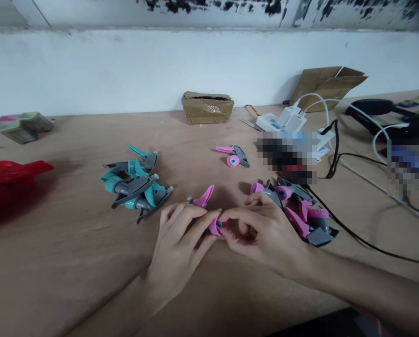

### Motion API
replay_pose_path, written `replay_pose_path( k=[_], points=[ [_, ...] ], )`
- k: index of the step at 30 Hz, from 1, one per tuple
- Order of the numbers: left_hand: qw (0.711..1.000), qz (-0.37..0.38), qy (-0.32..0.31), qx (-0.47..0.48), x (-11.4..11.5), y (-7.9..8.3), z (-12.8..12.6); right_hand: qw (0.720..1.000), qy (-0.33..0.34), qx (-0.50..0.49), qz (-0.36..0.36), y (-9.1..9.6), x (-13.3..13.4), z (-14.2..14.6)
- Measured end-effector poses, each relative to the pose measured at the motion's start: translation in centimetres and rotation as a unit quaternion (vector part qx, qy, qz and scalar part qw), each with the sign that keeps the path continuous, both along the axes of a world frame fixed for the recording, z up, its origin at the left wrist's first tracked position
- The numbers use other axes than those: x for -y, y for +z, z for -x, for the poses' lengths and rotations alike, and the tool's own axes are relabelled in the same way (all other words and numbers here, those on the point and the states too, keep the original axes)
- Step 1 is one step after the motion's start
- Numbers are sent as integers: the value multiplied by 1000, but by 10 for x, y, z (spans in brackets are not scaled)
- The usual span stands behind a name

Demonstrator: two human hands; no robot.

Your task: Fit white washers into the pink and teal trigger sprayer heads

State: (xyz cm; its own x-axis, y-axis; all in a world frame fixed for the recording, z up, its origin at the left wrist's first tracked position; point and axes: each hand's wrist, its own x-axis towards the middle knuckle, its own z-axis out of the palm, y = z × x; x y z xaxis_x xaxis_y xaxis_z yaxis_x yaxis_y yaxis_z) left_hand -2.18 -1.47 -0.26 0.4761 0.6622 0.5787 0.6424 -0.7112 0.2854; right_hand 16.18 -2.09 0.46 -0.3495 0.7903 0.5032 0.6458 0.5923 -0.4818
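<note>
My left hand [179,236] and my right hand [261,229] meet at the middle of a wooden table [72,262]. Together they pinch a pink and grey spray trigger piece [209,213]; its pink lever sticks up past my left fingers. Fingers of both hands are curled round it. Just right of my right hand lies a pile of pink and grey trigger pieces [300,210]. A pile of teal and grey trigger pieces [137,182] lies left of my left hand. One single pink and grey trigger piece [234,157] rests farther back.
A small cardboard box [207,107] stands at the wall, a folded cardboard piece [327,84] to its right. White chargers and black and white cables [335,154] cover the right side. A red plastic container [5,180] sits at the left edge.
</note>
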Motion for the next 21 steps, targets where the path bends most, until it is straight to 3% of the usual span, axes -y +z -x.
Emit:
replay_pose_path(
  k=[9, 16, 21],
  points=[
    [1000, -5, 8, -6, -1, 0, 0, 998, 20, -11, 64, 6, -5, -4],
    [1000, -21, 5, -12, 0, 1, -1, 1000, -5, 3, 22, 6, -1, 1],
    [999, -34, 15, -22, -2, 2, -2, 997, -47, 35, -55, 4, 2, 5]
  ],
)
